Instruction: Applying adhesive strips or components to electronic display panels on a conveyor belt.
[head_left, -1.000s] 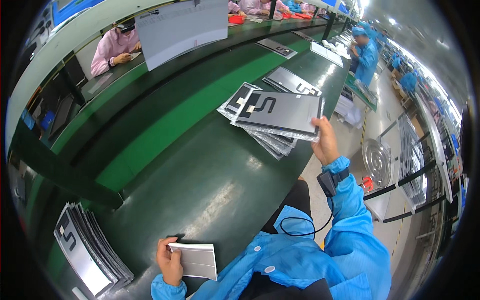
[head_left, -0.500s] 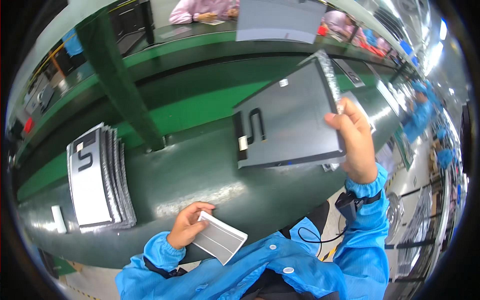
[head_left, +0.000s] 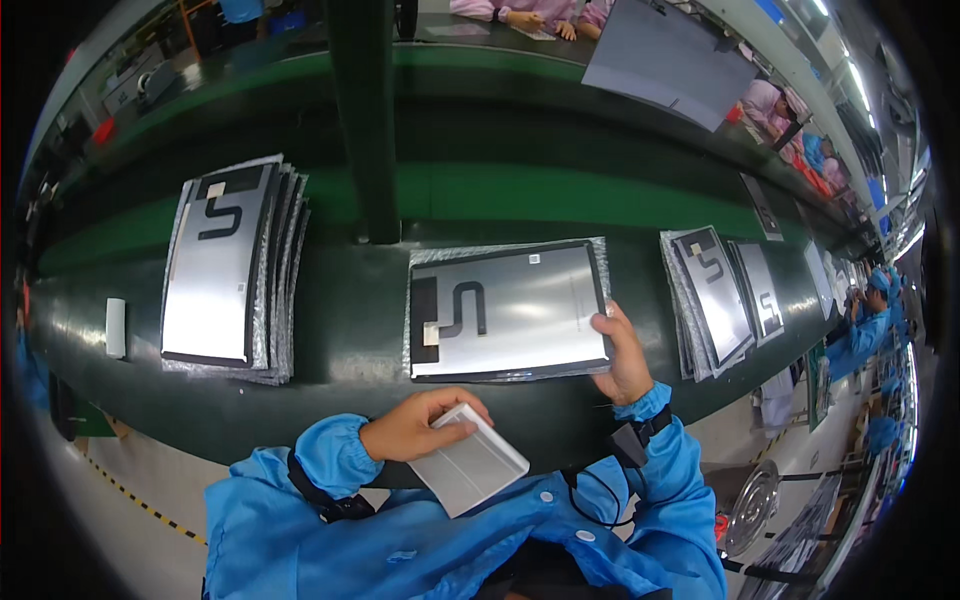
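My right hand (head_left: 626,356) grips the right edge of a silver-backed display panel (head_left: 535,308), thumb on top. A black S-shaped strip and a dark band mark the panel's left part. Under it, clear bubble wrap (head_left: 602,258) sticks out, and both lie flat on the bench in front of me. Closer to my body, my left hand (head_left: 425,424) is closed on a pad of grey sheets (head_left: 472,472) with white edges, held tilted just off the bench's near edge. Its fingers do not touch the panel.
Left on the dark green bench (head_left: 350,320) stands a stack of similar panels (head_left: 215,290) layered with bubble wrap, beside a small white block (head_left: 116,328). More panels (head_left: 715,290) lie at right. A green post (head_left: 365,130) rises behind. Co-workers sit across and far right.
My right hand has brought the panel down and left, from raised and tilted to flat on the bench. My left hand still holds the pad. The view has swung right.
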